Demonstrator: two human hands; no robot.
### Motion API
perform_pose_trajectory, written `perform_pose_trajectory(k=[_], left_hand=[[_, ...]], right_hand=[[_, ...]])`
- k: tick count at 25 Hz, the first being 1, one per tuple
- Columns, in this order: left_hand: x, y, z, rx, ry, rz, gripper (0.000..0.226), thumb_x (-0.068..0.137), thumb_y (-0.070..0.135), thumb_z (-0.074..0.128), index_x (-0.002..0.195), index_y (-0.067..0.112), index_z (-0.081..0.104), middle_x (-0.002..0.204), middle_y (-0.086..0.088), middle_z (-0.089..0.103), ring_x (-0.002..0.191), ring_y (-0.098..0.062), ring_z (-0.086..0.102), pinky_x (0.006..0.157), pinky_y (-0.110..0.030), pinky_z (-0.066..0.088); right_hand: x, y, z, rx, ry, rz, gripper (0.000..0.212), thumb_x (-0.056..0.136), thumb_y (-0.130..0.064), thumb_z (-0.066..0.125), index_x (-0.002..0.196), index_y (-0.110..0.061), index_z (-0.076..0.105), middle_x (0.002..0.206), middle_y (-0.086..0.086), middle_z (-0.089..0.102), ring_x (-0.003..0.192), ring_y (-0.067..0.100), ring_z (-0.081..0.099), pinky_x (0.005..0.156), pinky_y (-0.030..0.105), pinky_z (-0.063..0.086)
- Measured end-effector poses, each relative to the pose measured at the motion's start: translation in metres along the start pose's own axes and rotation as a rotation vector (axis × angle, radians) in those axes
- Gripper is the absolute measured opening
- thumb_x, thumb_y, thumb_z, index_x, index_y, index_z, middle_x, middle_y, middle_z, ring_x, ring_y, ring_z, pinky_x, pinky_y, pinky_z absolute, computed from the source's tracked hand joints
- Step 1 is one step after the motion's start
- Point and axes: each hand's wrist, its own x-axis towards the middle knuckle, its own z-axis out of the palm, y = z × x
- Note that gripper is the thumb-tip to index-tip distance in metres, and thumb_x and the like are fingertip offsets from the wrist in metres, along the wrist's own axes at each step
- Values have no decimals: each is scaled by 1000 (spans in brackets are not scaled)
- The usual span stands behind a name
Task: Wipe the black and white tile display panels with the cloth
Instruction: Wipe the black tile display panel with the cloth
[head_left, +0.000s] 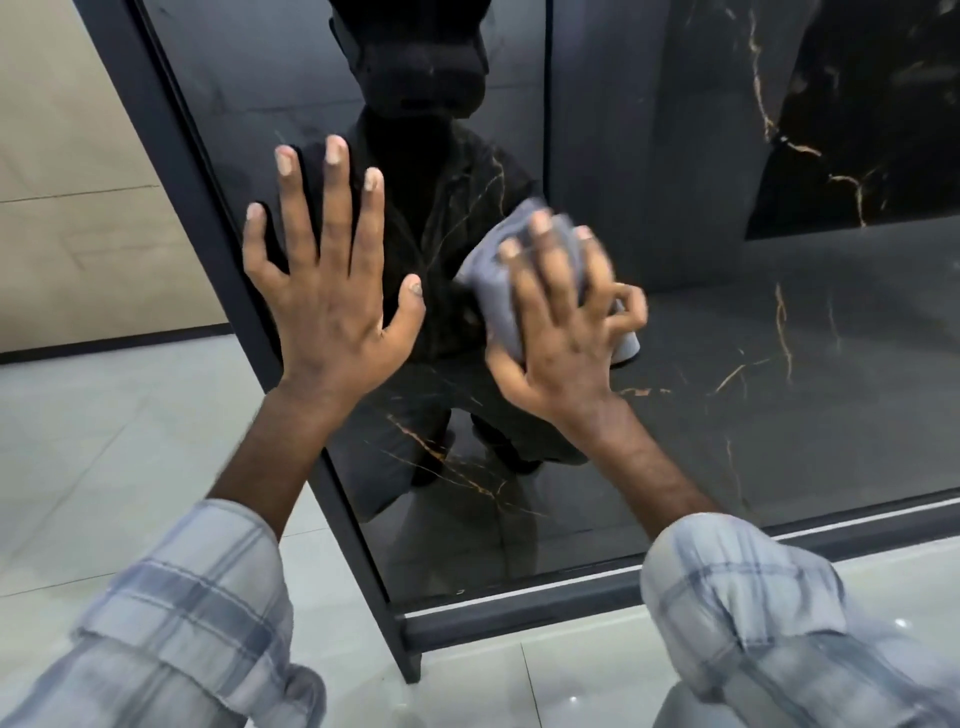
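We note the left hand (324, 291) laid flat on the black tile panel (779, 389), fingers straight and spread wide, holding nothing. We judge it is there to brace the body and steady the upright panel against the push of wiping. The right hand (558, 332) presses the cloth (491, 275) against the same panel just beside the left hand. Its fingers are splayed across the fabric, not closed round it, so the load spreads over a wide patch. The little finger looks bent at the cloth's far edge, but blur prevents certainty. The cloth is grey, soft and folded into a thick pad, with rounded folds showing past the fingers. The panel is glossy black with thin gold veins, and mirror-like enough to show a dark reflection of the person. Faint smears show near the left fingertips, so that zone likely needs a pass. A dark matte metal frame (519, 603) borders the panel and stands on a pale, polished tiled floor (130, 441). Pale checked sleeves (197, 597) are rolled above the wrists. Only black tile is in view.
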Motion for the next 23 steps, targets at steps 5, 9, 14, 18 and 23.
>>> perform_pose_trajectory(k=[5, 9, 14, 18, 23], left_hand=[[-1, 1, 3, -14, 18, -14, 75, 99, 45, 45, 163, 9, 29, 169, -20, 23, 155, -47, 19, 122, -64, 16], [-3, 3, -2, -75, -5, -13, 79, 96, 41, 54, 164, 11, 26, 171, -17, 19, 157, -43, 13, 122, -63, 12], [27, -11, -28, -202, 105, -11, 75, 93, 38, 56, 160, 12, 36, 169, -19, 22, 157, -37, 16, 119, -60, 16], [71, -27, -29, -58, 73, -18, 78, 97, 45, 49, 164, 10, 26, 172, -19, 15, 159, -38, 12, 119, -60, 16], [66, -30, -12, 44, 94, 48, 79, 96, 45, 47, 164, 9, 26, 172, -13, 19, 159, -39, 13, 121, -65, 15]], right_hand=[[27, 34, -7, -12, 30, 44, 64, 83, -39, 61, 147, -29, 57, 160, 3, 48, 141, 26, 42, 96, 55, 31], [19, -9, -4, 11, -8, 6, 71, 83, -39, 58, 152, -25, 49, 163, 6, 42, 147, 34, 40, 97, 53, 30], [83, 37, -17, -14, 33, 99, 65, 84, -42, 61, 148, -31, 55, 164, -1, 41, 141, 28, 45, 95, 54, 31], [99, 5, -15, -3, 38, -49, 70, 85, -40, 57, 153, -27, 50, 166, 1, 38, 145, 32, 44, 97, 54, 30], [157, 35, -25, 71, 110, 136, 63, 81, -40, 64, 144, -33, 59, 163, -6, 42, 138, 27, 46, 93, 56, 33]])
